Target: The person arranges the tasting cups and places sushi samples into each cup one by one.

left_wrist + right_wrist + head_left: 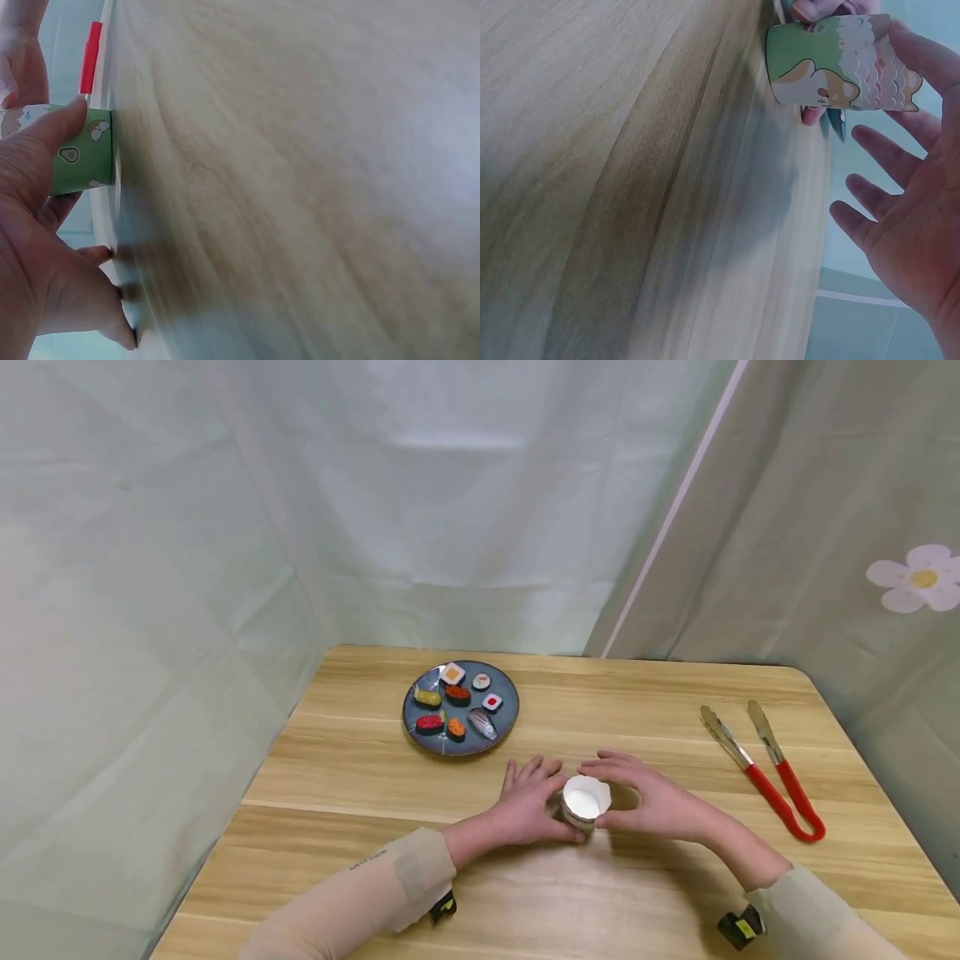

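Note:
A stack of paper cups (587,800) stands upright on the wooden table between my hands, white inside. Green sides with cartoon animals face the right wrist view, where several scalloped rims of the cups (817,67) lie close together. My left hand (531,810) grips the lower part between thumb and index finger; its other fingers are spread, with tips on the table. Higher up, my right hand (656,797) holds the rim end between thumb and index finger, its remaining fingers extended. In the left wrist view the left hand (52,247) partly hides the cups (82,154).
Beyond the left hand, a dark blue plate (504,727) bears several sushi pieces (457,695). Spread tongs with red handles (772,793) lie on the table (345,760) at the right. Pale curtains (480,510) hang behind and beside the table.

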The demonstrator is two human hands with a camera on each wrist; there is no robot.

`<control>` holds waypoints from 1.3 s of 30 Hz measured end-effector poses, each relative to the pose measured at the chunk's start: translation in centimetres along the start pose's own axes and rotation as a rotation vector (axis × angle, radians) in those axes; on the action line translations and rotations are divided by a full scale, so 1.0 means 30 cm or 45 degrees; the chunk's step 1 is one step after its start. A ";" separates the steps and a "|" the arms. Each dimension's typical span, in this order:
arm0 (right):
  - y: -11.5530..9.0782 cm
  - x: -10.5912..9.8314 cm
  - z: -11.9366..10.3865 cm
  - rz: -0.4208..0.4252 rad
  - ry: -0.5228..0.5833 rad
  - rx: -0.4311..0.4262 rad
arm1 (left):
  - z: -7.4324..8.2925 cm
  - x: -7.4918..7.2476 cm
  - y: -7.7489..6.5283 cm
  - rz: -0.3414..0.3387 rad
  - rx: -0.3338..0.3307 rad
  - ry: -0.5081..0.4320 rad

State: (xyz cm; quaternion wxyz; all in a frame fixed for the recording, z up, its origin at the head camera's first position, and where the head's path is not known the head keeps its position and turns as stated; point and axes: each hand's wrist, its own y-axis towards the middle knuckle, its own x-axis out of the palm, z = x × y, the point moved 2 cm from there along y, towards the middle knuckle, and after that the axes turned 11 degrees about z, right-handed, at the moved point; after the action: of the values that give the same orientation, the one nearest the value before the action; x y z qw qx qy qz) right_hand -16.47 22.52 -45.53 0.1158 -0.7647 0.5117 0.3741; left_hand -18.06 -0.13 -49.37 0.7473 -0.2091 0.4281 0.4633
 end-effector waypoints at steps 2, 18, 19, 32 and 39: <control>-0.002 0.000 0.000 0.006 0.008 0.003 | 0.003 -0.001 0.000 -0.005 -0.001 0.002; 0.003 -0.009 0.001 0.017 0.021 0.015 | 0.009 -0.004 0.015 -0.041 -0.004 0.015; 0.004 -0.010 0.001 0.016 0.021 0.017 | 0.010 -0.006 0.015 -0.042 -0.002 0.012; 0.001 -0.010 0.003 0.001 -0.009 0.000 | 0.017 -0.015 0.016 -0.062 -0.012 0.011; 0.004 -0.028 -0.040 0.149 -0.182 0.067 | 0.015 -0.011 0.016 -0.060 -0.021 0.023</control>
State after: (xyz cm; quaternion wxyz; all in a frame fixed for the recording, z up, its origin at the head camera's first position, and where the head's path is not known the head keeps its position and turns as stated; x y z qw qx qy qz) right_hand -16.19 22.38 -44.09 0.1501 -0.7015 0.5556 0.4203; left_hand -18.33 0.26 -48.82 0.7523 -0.2295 0.4258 0.4473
